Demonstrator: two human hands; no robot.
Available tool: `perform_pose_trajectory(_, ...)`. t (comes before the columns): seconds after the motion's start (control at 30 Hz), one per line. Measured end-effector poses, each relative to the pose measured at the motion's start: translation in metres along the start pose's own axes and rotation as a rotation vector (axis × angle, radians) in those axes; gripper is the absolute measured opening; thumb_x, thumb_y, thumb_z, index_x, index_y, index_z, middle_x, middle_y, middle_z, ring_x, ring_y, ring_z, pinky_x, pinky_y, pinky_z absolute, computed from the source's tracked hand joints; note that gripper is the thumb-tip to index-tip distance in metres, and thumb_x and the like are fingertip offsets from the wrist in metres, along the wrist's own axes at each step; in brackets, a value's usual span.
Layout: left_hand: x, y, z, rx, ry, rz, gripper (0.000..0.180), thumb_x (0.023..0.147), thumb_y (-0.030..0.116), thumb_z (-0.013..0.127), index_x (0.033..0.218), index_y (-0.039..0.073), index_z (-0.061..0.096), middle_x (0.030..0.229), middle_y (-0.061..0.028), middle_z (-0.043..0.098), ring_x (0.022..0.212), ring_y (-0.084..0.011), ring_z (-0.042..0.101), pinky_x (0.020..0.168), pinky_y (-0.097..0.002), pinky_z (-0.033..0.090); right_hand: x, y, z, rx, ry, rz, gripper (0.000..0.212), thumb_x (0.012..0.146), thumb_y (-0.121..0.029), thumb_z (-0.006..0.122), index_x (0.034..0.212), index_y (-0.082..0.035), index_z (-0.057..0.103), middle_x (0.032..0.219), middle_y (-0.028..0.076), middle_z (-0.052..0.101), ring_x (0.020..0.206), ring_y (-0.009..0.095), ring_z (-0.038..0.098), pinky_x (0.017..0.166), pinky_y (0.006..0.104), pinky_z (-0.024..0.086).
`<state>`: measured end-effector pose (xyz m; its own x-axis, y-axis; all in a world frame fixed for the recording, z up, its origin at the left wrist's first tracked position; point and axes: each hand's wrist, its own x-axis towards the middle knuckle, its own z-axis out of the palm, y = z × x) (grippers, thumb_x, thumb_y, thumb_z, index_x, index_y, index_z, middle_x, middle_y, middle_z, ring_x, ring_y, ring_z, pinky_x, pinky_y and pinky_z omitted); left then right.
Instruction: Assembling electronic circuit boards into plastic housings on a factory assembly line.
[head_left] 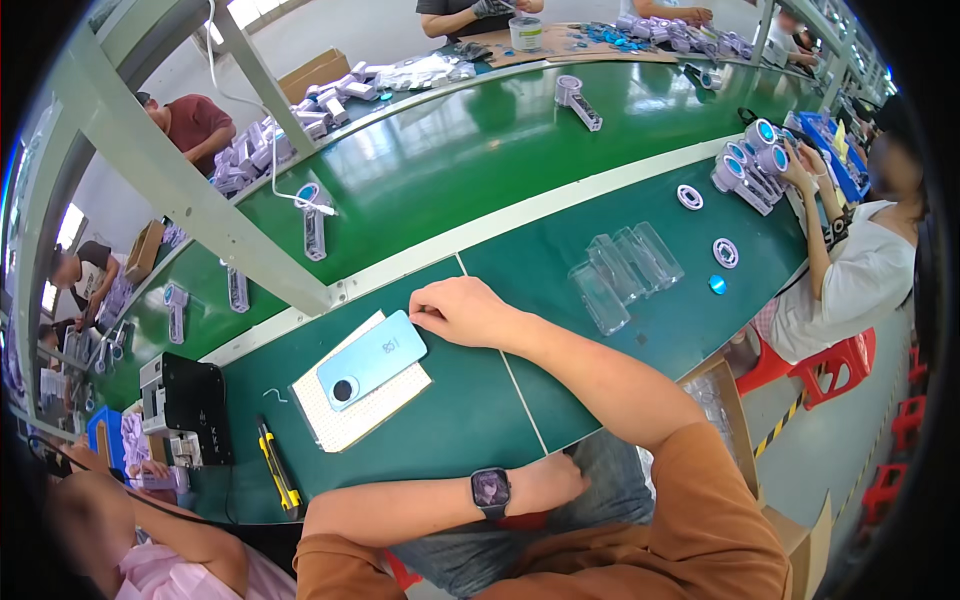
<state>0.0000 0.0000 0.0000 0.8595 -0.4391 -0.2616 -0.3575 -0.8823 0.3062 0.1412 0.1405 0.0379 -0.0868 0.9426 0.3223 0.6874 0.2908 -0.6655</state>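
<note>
My right hand (465,312) rests on the green bench with its fingers curled, fingertips right beside the upper end of a light blue smartphone (375,358). Whether anything is inside those fingers is hidden. The phone lies back side up, its round dark camera toward the lower left. Beneath it is a cream dotted sheet or pad (395,395), set at a slant. My left hand (548,484), with a dark smartwatch on the wrist, lies over my lap at the bench's near edge. Its fingers are loosely closed, and nothing shows in them.
A yellow-black utility knife (277,468) and a black device (188,410) stand left. Clear plastic shells (628,270) and round white parts (725,253) lie right. Behind runs a green conveyor (450,140) carrying lilac handheld units (578,103). Co-workers sit on both sides; a metal post (200,190) rises left.
</note>
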Motion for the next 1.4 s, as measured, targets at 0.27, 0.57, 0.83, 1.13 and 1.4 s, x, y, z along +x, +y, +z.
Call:
perform_pose_trajectory(0.27, -0.003, -0.004, -0.006, -0.006, 0.047, 0.003, 0.02, 0.089, 0.027, 0.064, 0.092, 0.008, 0.069, 0.072, -0.0097, 0.07, 0.078, -0.0287, 0.07, 0.08, -0.0401, 0.051, 0.003, -0.002, -0.002, 0.007, 0.013, -0.004, 0.013, 0.091, -0.021, 0.065, 0.093, -0.008, 0.069, 0.084, 0.01, 0.07, 0.081, 0.031, 0.067, 0.072, 0.0427, 0.052)
perform_pose_trajectory(0.57, -0.001, -0.004, 0.001, -0.033, 0.065, 0.027, 0.02, 0.089, 0.027, 0.064, 0.093, 0.008, 0.069, 0.075, -0.0103, 0.07, 0.081, -0.0289, 0.07, 0.081, -0.0402, 0.051, 0.002, -0.001, -0.001, -0.003, 0.026, -0.017, 0.013, 0.091, -0.02, 0.065, 0.092, -0.008, 0.069, 0.083, 0.01, 0.07, 0.081, 0.031, 0.067, 0.071, 0.0428, 0.052)
perform_pose_trajectory(0.83, 0.0, -0.002, -0.002, -0.041, 0.009, 0.006, 0.021, 0.089, 0.027, 0.064, 0.095, 0.007, 0.069, 0.077, -0.0113, 0.071, 0.082, -0.0295, 0.07, 0.082, -0.0401, 0.051, 0.0, 0.002, 0.001, -0.007, 0.039, -0.043, 0.012, 0.093, -0.02, 0.065, 0.093, -0.008, 0.068, 0.083, 0.008, 0.069, 0.076, 0.029, 0.066, 0.067, 0.0399, 0.051)
perform_pose_trajectory(1.13, 0.002, -0.001, 0.005, -0.034, 0.015, 0.01, 0.022, 0.089, 0.027, 0.064, 0.098, 0.007, 0.069, 0.077, -0.0115, 0.071, 0.082, -0.0299, 0.07, 0.082, -0.0399, 0.05, -0.001, 0.001, 0.001, -0.007, 0.037, -0.038, 0.012, 0.093, -0.02, 0.065, 0.093, -0.008, 0.068, 0.084, 0.009, 0.069, 0.076, 0.029, 0.066, 0.068, 0.0403, 0.052)
perform_pose_trajectory(1.4, 0.001, -0.001, 0.007, -0.015, 0.026, 0.01, 0.021, 0.09, 0.026, 0.064, 0.099, 0.008, 0.069, 0.077, -0.0106, 0.071, 0.082, -0.029, 0.07, 0.083, -0.0389, 0.049, 0.0, 0.001, 0.0, -0.001, 0.02, -0.03, 0.012, 0.093, -0.02, 0.065, 0.094, -0.008, 0.069, 0.085, 0.008, 0.069, 0.077, 0.029, 0.066, 0.069, 0.0402, 0.052)
